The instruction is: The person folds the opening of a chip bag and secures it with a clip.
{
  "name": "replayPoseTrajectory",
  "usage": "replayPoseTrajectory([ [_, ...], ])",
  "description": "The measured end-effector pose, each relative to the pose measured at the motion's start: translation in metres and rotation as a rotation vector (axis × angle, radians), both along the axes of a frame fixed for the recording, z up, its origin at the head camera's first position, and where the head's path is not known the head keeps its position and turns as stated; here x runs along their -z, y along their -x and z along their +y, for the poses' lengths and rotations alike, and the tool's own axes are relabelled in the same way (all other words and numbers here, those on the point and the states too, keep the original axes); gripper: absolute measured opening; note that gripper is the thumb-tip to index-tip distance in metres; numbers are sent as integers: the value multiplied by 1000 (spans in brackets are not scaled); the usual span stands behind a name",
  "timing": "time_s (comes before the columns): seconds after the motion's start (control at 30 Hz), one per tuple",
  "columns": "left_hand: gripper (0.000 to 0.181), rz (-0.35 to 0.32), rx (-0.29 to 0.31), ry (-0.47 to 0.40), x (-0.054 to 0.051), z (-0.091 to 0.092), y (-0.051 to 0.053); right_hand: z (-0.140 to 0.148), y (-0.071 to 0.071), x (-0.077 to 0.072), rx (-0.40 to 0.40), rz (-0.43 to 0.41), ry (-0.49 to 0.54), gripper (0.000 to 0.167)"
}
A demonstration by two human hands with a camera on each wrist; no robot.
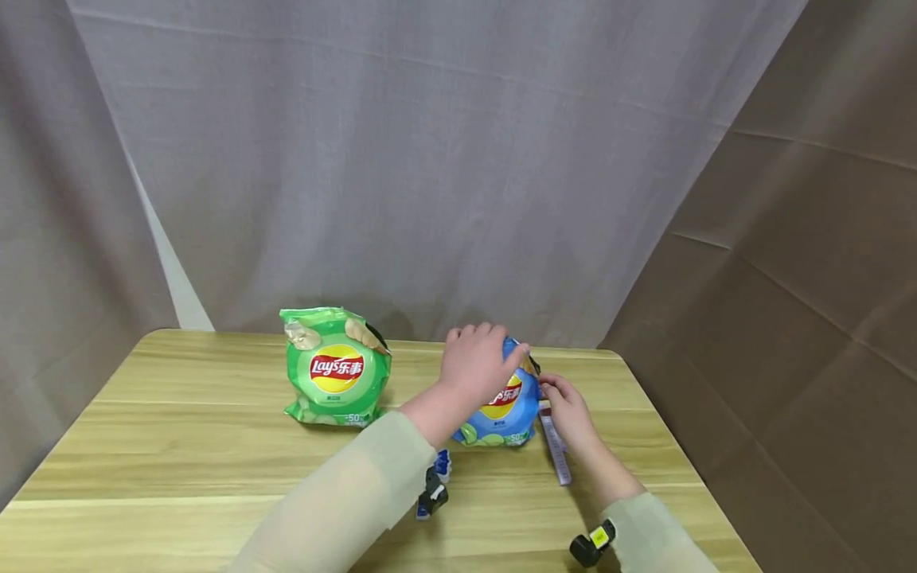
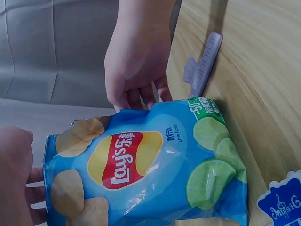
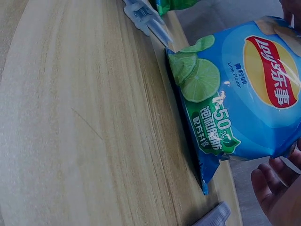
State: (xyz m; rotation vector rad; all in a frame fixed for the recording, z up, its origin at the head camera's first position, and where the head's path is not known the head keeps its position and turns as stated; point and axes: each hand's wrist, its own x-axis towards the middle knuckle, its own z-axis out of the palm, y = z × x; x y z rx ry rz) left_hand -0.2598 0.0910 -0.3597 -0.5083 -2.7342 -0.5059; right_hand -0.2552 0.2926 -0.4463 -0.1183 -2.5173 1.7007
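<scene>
A blue Lay's lime chip bag stands upright on the wooden table, its front toward me. My left hand comes across from the left and grips the bag's top edge, its fingers reaching behind; in the left wrist view this hand shows only in part. At the bag's right side is my right hand, its loosely bent fingers touching the side and lower back. Their tips are partly hidden by the bag. Left of both hands, a green Lay's chip bag stands upright, with something dark behind its upper right.
A purple ruler-like strip lies beside the right hand. Below the blue bag, under the left forearm, lies a blue-and-white piece lettered "Music". Grey curtains hang behind the table and on its right.
</scene>
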Motion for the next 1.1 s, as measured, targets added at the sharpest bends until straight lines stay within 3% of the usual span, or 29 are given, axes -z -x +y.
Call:
replayPoseTrajectory([
  [0.53,57,-15,-18,7,0,10,8,-6,0,4,-18,24,-98,37],
  [0.93,33,-37,4,-3,-2,14,12,-3,0,8,-67,56,-111,32],
  [1.1,38,-44,-9,7,-1,16,13,-2,0,10,-72,58,-143,32],
])
